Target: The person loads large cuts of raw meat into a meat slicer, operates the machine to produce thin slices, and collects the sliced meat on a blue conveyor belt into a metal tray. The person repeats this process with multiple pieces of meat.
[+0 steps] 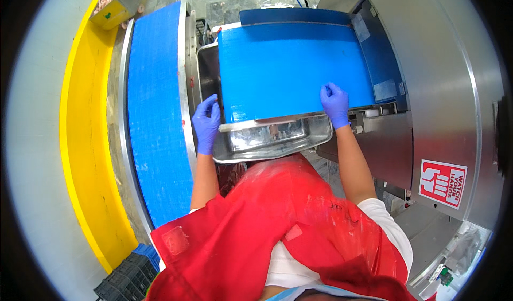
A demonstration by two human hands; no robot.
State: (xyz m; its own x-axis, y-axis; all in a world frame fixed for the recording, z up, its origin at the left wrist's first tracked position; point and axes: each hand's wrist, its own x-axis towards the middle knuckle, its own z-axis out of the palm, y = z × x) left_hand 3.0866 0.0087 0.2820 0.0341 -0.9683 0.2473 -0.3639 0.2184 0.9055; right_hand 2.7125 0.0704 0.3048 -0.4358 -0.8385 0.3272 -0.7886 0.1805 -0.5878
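Note:
My left hand [206, 126], in a purple glove, hovers by the left end of a blue conveyor belt [288, 68]. Its thumb stands a little apart from the bent fingers, and nothing shows in it. Over the belt's right near edge is my right hand [335, 106], gloved the same way. Its fingers are curled in, with no object visible between them. Beneath the belt's near and left sides sits a shiny metal tub [278, 138], partly covered by the belt. No product lies on the visible belt surface.
A second blue conveyor [155, 103] with metal rails runs along my left, beside a yellow barrier [80, 135]. A bin of pinkish pieces [116, 7] stands far left. Steel machine housing [443, 103] with a red-and-white warning sticker [442, 183] rises at right. Dark crates [125, 279] are near left.

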